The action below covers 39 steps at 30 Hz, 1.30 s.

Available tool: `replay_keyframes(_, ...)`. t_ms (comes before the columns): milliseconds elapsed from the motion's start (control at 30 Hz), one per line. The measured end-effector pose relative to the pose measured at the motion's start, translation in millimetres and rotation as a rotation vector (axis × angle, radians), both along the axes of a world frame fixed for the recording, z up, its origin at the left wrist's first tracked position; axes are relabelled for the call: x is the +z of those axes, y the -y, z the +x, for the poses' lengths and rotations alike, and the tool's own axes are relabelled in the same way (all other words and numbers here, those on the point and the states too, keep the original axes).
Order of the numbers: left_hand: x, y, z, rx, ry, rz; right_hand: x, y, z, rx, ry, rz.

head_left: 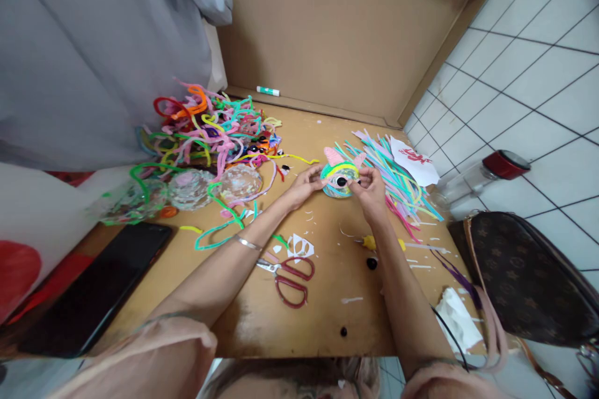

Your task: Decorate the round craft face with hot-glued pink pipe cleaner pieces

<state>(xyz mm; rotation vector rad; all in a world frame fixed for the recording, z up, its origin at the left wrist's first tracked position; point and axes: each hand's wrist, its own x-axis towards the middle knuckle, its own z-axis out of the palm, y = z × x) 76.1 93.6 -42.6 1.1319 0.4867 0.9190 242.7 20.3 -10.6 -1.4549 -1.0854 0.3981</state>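
Fuzzy pipe cleaners [206, 128]; matt worn wood table [262, 318]; scissors [287, 274], glossy plastic handles, metal blades; disc [337, 179] probably yarn-wrapped.

Both forearms reach forward, the left hand [306, 184] and right hand [372, 190] close together, fingers [358, 185] pinched inward.

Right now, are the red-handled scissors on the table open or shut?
Shut, or nearly so: the scissors lie flat on the table, blades together, handles side by side, neither of the hands touching them.
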Motion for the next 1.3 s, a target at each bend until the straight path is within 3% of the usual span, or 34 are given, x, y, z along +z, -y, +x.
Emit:
replay_keyframes(733, -3.4, -6.2, -0.8, -0.011, 0.024, -0.005, -1.8, 1.2, 1.8, 0.004, 0.052, 0.022)
replay_keyframes(967, -8.4, -8.9, 0.6, 0.010, 0.037, -0.026, -0.9, 2.3, 2.3, 0.033, 0.175, 0.069)
replay_keyframes(1300, -7.9, -9.3, -1.1, -0.013, 0.027, -0.015, -1.0, 1.5, 2.1, 0.011, 0.127, 0.052)
